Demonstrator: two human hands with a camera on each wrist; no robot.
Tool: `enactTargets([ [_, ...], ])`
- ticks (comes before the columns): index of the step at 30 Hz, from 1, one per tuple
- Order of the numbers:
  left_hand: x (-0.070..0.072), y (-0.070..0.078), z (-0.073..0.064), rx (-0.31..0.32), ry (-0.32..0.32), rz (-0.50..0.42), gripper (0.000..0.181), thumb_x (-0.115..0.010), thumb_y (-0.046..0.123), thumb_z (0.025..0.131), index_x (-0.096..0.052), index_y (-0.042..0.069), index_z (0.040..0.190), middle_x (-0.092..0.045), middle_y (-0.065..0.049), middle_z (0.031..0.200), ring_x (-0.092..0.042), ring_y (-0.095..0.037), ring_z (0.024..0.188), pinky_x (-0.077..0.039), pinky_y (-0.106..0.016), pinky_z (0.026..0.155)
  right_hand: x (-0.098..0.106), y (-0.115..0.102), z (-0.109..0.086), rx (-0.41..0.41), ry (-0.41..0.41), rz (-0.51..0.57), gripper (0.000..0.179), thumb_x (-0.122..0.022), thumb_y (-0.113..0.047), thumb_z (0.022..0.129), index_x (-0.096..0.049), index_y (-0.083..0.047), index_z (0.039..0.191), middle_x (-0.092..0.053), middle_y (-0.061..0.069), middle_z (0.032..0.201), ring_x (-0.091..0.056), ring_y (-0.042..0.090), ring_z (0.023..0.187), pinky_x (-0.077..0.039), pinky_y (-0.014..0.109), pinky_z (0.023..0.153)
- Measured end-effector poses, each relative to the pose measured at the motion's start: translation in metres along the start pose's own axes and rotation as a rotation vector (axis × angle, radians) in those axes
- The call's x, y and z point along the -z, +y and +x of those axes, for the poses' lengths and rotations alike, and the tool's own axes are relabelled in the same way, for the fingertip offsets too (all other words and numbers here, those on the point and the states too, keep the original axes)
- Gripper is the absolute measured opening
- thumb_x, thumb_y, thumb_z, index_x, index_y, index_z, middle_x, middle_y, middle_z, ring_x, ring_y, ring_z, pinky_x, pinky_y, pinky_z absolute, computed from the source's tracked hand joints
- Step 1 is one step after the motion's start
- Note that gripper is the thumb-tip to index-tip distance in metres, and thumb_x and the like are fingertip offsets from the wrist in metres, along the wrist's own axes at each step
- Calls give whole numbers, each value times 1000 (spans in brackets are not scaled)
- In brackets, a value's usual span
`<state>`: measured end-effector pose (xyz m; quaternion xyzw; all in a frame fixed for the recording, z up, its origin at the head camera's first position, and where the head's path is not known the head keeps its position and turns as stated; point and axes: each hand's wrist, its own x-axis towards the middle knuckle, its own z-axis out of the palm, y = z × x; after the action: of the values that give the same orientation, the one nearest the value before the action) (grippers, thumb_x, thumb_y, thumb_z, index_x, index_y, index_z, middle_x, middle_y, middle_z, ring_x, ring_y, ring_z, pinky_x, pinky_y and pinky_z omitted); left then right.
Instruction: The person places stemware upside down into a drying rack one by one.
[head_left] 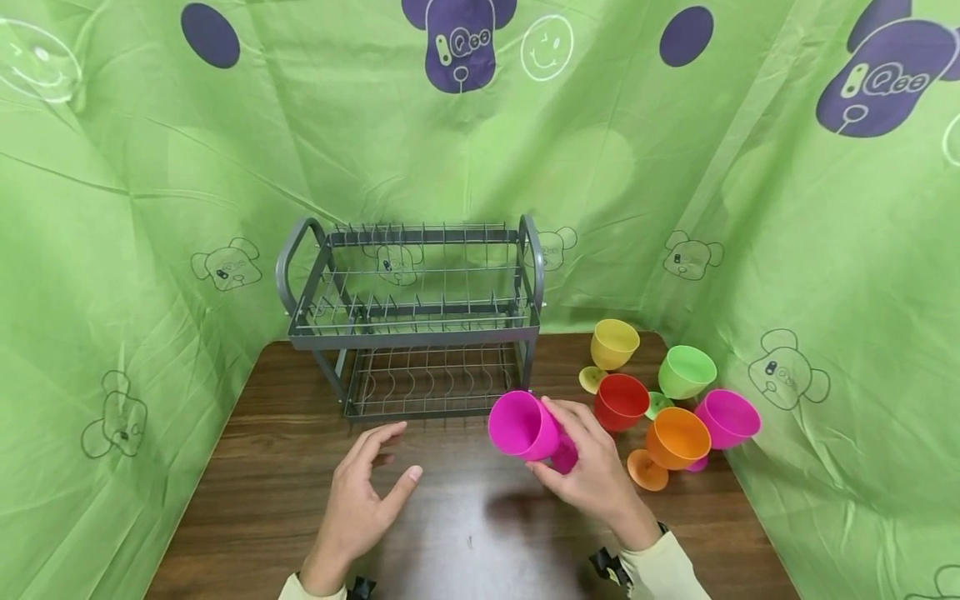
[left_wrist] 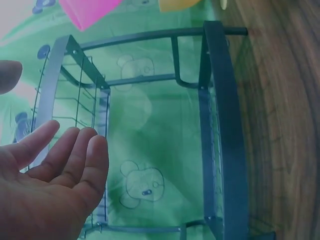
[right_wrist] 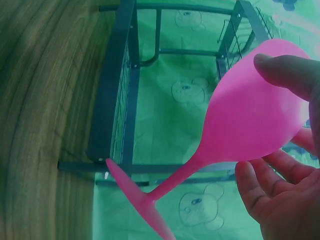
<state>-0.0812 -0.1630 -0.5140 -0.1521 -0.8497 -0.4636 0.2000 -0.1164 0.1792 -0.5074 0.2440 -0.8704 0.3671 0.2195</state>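
Observation:
A pink plastic goblet [head_left: 517, 427] is held in my right hand [head_left: 588, 462], its bowl gripped between thumb and fingers. In the right wrist view the goblet [right_wrist: 245, 115] shows its stem and flat foot pointing down and left, with the thumb of the right hand [right_wrist: 285, 195] across the bowl. My left hand [head_left: 360, 496] hovers over the table front, fingers spread and holding nothing. The left wrist view shows that hand [left_wrist: 55, 185] with its palm up, in front of the grey dish rack [left_wrist: 225, 125]. In the head view the two-tier rack [head_left: 412, 340] stands behind both hands.
On the right of the wooden table [head_left: 262, 500] stand several goblets: yellow [head_left: 615, 346], green [head_left: 687, 372], red [head_left: 621, 402], orange [head_left: 677, 439] and a second pink one [head_left: 727, 418]. Green cloth [head_left: 150, 208] hangs around the back and sides.

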Motion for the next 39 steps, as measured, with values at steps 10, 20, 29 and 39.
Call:
enactTargets([
  [10,-14,12,11,-45,-24,-103,65,-86,15,87,-59,18,146,-65,-1,138,-65,-19,122,-63,-35,93,-12,-21,15,116,-59,-15,96,-102,-22,67,-57,-13,151,-62,8,140,-65,26,123,-65,44,94],
  [20,-25,19,18,-34,-60,-145,72,-89,21,85,-56,17,149,-60,-4,144,-62,-19,129,-64,-42,95,-24,-36,26,222,-96,-63,93,-101,-23,69,-57,-9,150,-60,9,140,-63,24,125,-65,39,95],
  [29,-27,21,19,-22,-85,-200,76,-91,27,84,-55,18,150,-60,-8,144,-67,-27,123,-64,-39,95,-35,-46,29,289,-117,-94,90,-99,-27,71,-59,-10,150,-62,9,138,-61,24,125,-62,42,98],
  [39,-23,23,15,-22,-93,-116,79,-92,34,82,-57,18,150,-61,-1,139,-68,-20,116,-65,-39,91,-44,-52,29,351,-145,-125,89,-96,-30,75,-57,-9,151,-62,9,137,-61,23,123,-62,37,96],
])
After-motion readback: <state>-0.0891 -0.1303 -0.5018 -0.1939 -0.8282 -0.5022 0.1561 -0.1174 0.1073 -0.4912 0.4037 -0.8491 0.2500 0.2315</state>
